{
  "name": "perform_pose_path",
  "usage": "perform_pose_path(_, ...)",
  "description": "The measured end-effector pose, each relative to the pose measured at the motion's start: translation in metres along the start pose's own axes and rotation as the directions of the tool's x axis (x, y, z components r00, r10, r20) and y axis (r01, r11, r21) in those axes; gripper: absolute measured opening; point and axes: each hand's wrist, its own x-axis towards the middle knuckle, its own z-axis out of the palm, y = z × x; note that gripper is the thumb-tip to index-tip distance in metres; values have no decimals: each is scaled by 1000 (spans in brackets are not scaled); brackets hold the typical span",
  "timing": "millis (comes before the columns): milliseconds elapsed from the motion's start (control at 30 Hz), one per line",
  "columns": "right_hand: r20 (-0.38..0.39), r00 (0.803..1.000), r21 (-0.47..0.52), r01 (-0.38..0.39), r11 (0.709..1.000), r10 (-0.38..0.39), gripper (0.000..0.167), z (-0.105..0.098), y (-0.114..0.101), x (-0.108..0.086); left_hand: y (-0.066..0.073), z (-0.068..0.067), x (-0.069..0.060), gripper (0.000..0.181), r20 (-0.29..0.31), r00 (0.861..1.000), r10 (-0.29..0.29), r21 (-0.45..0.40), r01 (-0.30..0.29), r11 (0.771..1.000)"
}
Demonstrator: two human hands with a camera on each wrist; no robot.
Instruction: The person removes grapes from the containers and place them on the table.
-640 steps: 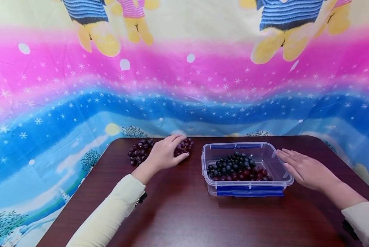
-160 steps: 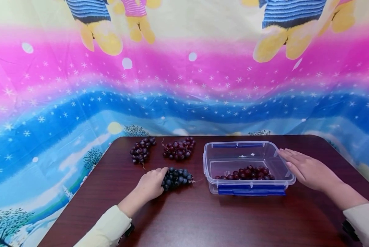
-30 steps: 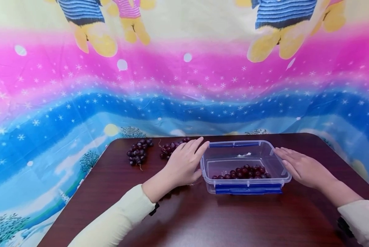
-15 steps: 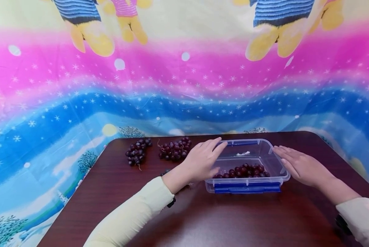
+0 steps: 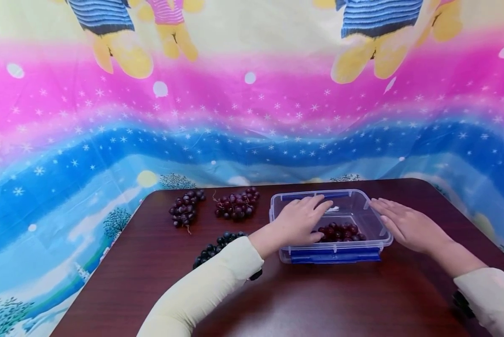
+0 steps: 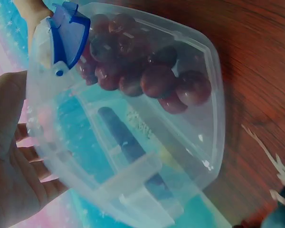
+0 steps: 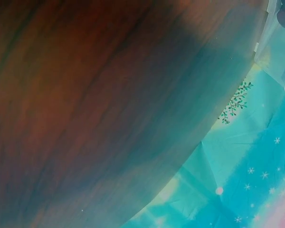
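Observation:
My left hand [image 5: 300, 220] hovers above the left part of a clear plastic container [image 5: 336, 255] with blue latches, fingers loosely extended and holding nothing. A bunch of red grapes [image 5: 341, 231] lies inside the container, below and right of that hand. The left wrist view shows the same red grapes [image 6: 133, 71] through the clear wall, with the left hand [image 6: 9, 156] beside it. My right hand [image 5: 412, 227] rests its straight fingers against the container's right rim. Dark grapes [image 5: 214, 250] lie on the table, partly hidden behind my left sleeve.
Two bunches of reddish grapes, one nearer the middle [image 5: 237, 204] and one farther left [image 5: 186, 209], lie at the back left of the brown table [image 5: 319, 299]. A printed cloth [image 5: 252, 117] hangs behind the table. The right wrist view shows mostly tabletop [image 7: 85, 95].
The dark grapes were in the container earlier, then on the table under my left hand. That hand has since let go and moved right, over the container. The right hand stays at the rim.

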Motion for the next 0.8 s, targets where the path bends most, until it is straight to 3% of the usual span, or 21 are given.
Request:
perform_pose_path(333,1,1000,4,-4,1000,4,49,2,0,1,10,6,19,82,111,994,-13,-118,26,993)
perform_pose_path(567,-12,1000,4,3,1000,-3,49,4,1,0,13,10,33,82,224,975,-4,-196,49,979)
perform_pose_path(800,-33,999,12,29,999,-29,49,4,3,-1,15,15,42,79,308,951,21,-312,80,947)
